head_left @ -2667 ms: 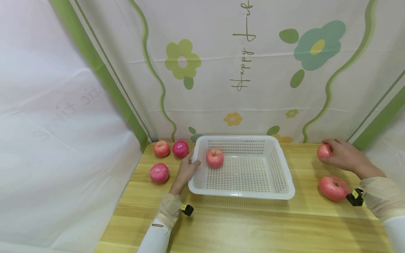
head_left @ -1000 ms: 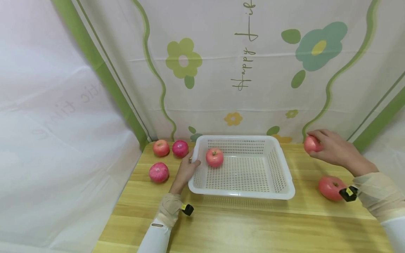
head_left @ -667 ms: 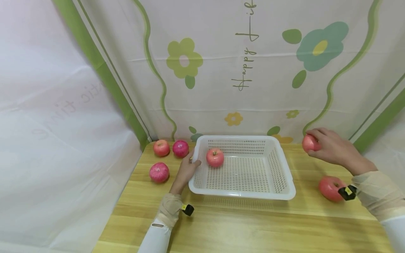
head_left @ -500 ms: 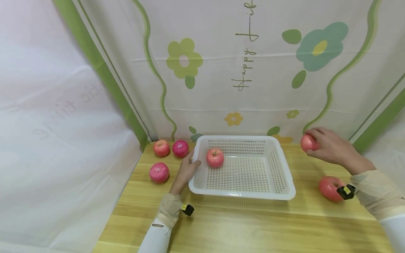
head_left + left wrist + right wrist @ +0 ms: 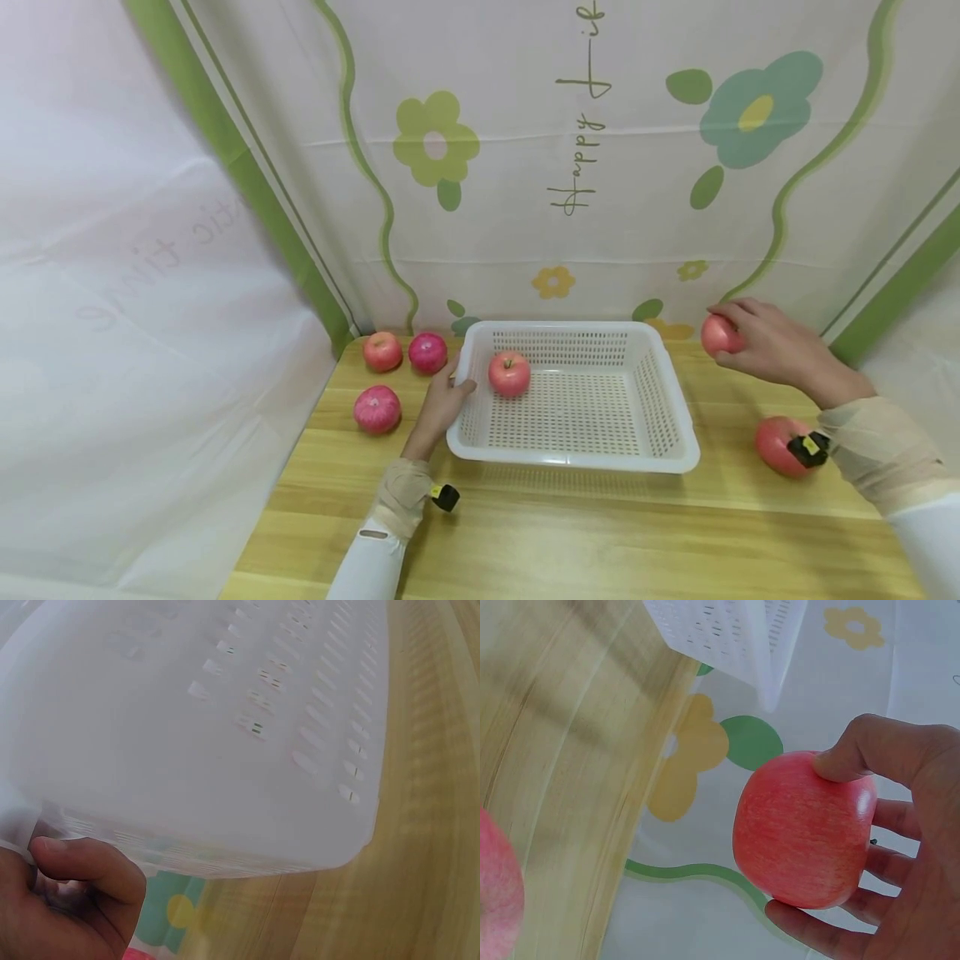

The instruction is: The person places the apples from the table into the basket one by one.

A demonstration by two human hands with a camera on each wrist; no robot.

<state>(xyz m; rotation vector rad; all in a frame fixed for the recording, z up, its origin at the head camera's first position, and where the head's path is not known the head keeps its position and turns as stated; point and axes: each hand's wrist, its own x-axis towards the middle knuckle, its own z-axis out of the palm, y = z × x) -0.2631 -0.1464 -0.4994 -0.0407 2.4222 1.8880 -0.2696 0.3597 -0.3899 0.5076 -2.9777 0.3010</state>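
A pale cloth backdrop printed with green and teal flowers [image 5: 753,104] and wavy green stripes fills the upper half of the head view, and below it a light wooden tabletop [image 5: 570,533] runs across the bottom of the frame. In the middle of the frame sits a white perforated plastic basket [image 5: 660,400] with one red apple with a stem [image 5: 509,372] lying in its upper left corner.

The right hand [image 5: 765,346], at the right edge of the frame above the table, holds a smooth pink-red apple [image 5: 718,335] lifted clear of the wood, to the right of the basket's far corner. In the right wrist view its thumb and curled fingers [image 5: 855,761] wrap round that apple [image 5: 802,829], cupping it from the side and beneath. The fruit looks firm, round and glossy, so it is likely fairly weighty for its size and a little slippery; a broad wrap of fingers round its widest part seems the surest hold, and it would probably bruise if dropped.

The left hand [image 5: 442,400] grips the basket's left rim, thumb [image 5: 86,859] curled over the edge beside the basket wall [image 5: 225,735].

Three more pink-red apples [image 5: 377,409] lie at centre left, well apart from the basket's contents, and another large red apple [image 5: 776,444] rests at lower right.
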